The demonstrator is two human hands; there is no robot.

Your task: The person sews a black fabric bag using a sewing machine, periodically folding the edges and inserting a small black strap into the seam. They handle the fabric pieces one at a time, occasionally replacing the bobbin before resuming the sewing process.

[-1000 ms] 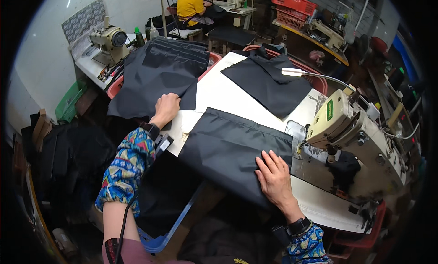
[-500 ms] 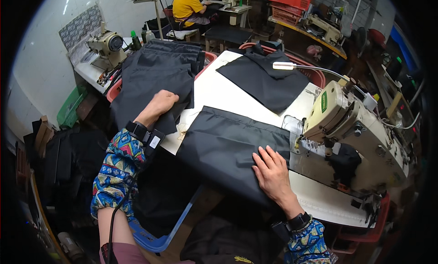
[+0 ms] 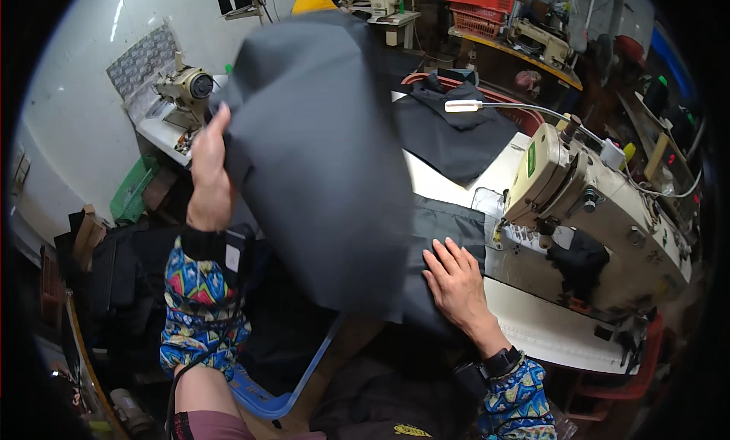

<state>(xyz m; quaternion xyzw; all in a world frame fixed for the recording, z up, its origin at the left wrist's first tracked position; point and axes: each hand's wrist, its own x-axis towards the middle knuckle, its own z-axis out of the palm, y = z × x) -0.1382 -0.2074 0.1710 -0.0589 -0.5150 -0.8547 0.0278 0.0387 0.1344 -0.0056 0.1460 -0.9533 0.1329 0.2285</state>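
My left hand (image 3: 209, 174) is raised and grips the edge of a large dark grey fabric panel (image 3: 319, 158), which hangs in the air in front of me and hides much of the table. My right hand (image 3: 456, 284) lies flat, fingers spread, on another dark fabric piece (image 3: 449, 227) spread on the white sewing table (image 3: 547, 333), just left of the cream sewing machine (image 3: 593, 204).
More dark fabric (image 3: 456, 136) lies at the table's far end under a small lamp (image 3: 462, 105). A blue crate (image 3: 262, 398) with dark cloth sits below the table edge. Another sewing machine (image 3: 186, 90) stands at the left wall; a person in yellow (image 3: 312, 0) sits far back.
My left hand has lifted the dark panel from the pile at the left up and over toward the table. My right hand stays pressed on the fabric by the machine.
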